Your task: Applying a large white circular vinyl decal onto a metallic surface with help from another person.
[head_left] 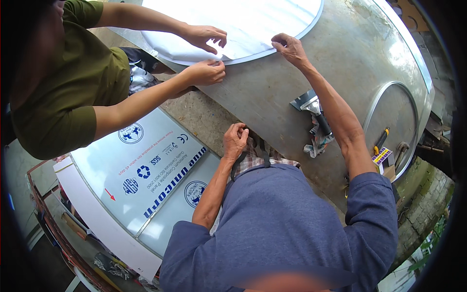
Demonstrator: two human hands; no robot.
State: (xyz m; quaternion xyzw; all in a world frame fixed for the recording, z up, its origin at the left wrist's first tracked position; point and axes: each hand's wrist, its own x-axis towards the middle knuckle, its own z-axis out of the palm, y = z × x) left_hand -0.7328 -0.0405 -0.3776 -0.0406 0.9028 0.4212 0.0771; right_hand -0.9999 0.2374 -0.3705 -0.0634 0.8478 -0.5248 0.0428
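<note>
A large round panel [288, 41] lies at the far side of the metal table [262, 90], covered by a wrinkled white sheet [253, 22]. My right hand [290, 50] reaches to its near right rim, fingers pinched at the sheet's edge. Near my waist, over the table's near left edge, my left hand [236, 141] is closed with thumb and fingertips together; whatever it holds, if anything, is too small to name. Left of my right hand, a co-worker's two hands [206, 73] pick at a lifted part of the same sheet.
Beside my right forearm lie a wide-bladed scraper [306, 101] and a crumpled rag [318, 141]. Further right are a metal hoop [373, 104], a yellow utility knife [382, 141] and a small box [384, 159]. Film-covered panels [165, 141] stand at left, beside the co-worker in green [73, 87].
</note>
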